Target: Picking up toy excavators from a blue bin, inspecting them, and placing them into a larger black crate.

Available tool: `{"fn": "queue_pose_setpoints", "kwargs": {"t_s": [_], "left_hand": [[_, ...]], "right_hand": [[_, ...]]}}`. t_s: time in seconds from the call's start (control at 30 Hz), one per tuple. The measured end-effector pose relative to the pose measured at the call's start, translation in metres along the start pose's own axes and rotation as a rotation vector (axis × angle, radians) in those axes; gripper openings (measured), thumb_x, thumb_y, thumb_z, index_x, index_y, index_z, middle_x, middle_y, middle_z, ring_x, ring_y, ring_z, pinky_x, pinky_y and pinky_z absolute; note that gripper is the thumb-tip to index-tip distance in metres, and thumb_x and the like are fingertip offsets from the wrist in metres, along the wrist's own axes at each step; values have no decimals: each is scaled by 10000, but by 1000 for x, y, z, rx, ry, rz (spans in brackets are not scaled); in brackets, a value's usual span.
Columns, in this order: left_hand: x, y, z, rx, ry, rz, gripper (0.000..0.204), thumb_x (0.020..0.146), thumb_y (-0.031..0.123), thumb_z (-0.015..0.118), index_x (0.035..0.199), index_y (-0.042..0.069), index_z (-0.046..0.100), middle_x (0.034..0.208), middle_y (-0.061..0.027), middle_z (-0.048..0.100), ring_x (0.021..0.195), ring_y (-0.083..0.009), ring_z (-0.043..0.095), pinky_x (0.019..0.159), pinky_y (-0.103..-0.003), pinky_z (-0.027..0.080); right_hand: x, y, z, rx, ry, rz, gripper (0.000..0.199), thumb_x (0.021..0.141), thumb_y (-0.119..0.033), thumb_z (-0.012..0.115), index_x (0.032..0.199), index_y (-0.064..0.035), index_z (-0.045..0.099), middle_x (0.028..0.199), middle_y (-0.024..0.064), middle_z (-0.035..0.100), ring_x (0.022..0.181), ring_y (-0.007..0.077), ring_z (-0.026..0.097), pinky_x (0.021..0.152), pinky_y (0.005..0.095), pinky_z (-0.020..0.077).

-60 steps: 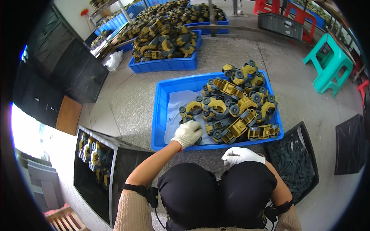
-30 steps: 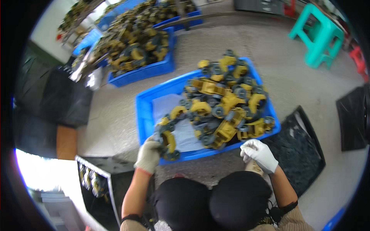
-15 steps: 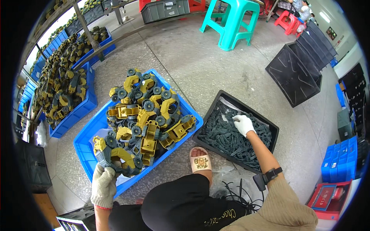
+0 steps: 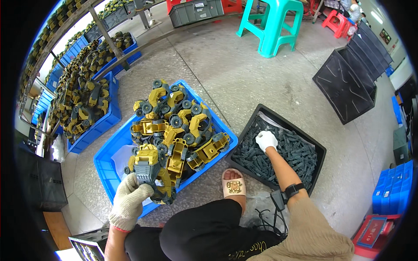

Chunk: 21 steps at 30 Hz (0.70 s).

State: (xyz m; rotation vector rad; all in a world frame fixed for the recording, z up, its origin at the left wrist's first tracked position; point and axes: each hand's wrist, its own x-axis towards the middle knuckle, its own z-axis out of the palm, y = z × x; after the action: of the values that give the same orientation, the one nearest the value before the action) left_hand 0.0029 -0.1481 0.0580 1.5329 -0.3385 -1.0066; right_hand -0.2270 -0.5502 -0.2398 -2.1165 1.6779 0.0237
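Observation:
My left hand [image 4: 131, 201], in a knitted off-white glove, grips a yellow and dark grey toy truck [image 4: 147, 170]. The toy is held over the near left part of a blue crate [image 4: 104, 162], with its grey front turned up. Similar toy vehicles [image 4: 176, 153] with dark wheels are heaped in that crate. To the right, my right hand [image 4: 266, 140], in a white glove, is at the pile of dark grey plastic parts [image 4: 291, 158] in a black tray [image 4: 320, 167]. Its fingers are curled against the parts; whatever they hold is hidden.
More filled blue crates [image 4: 98, 126] stand at the left by a metal rack [image 4: 104, 37]. A green stool [image 4: 272, 28] is at the back, black crates [image 4: 346, 85] at the right. My foot in a sandal [image 4: 234, 187] rests between crate and tray, near black cables [image 4: 267, 222].
My left hand has raised the toy truck and turned it, moving right over the crate. My right hand has shifted slightly toward the tray's left side. The whole view has moved a little.

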Motion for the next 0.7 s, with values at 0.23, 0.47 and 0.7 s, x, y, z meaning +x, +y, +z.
{"fn": "queue_pose_setpoints", "kwargs": {"t_s": [0.23, 0.47, 0.7], "left_hand": [[6, -13, -6, -35, 37, -33, 201, 881, 43, 670, 1080, 20, 652, 958, -13, 682, 877, -82, 590, 826, -263, 461], [6, -17, -7, -65, 42, 0, 168, 898, 63, 676, 1060, 21, 654, 945, -20, 689, 860, -94, 607, 820, -266, 476], [-6, -15, -25, -5, 83, -89, 220, 920, 138, 691, 1073, -13, 649, 937, -53, 697, 873, -124, 647, 814, -294, 514]], "right_hand": [[14, 11, 7, 337, 48, -30, 346, 849, -447, 676, 1024, -169, 787, 1052, 115, 754, 1013, 332, 712, 885, 406, 553], [34, 3, 30, 317, 57, 104, 397, 874, -407, 690, 1111, -96, 760, 1183, 157, 722, 1097, 329, 688, 954, 417, 522], [-25, -25, -19, 1731, -86, -1, 163, 962, -135, 567, 1110, -71, 544, 1032, 119, 675, 970, 300, 692, 786, 391, 560]]}}
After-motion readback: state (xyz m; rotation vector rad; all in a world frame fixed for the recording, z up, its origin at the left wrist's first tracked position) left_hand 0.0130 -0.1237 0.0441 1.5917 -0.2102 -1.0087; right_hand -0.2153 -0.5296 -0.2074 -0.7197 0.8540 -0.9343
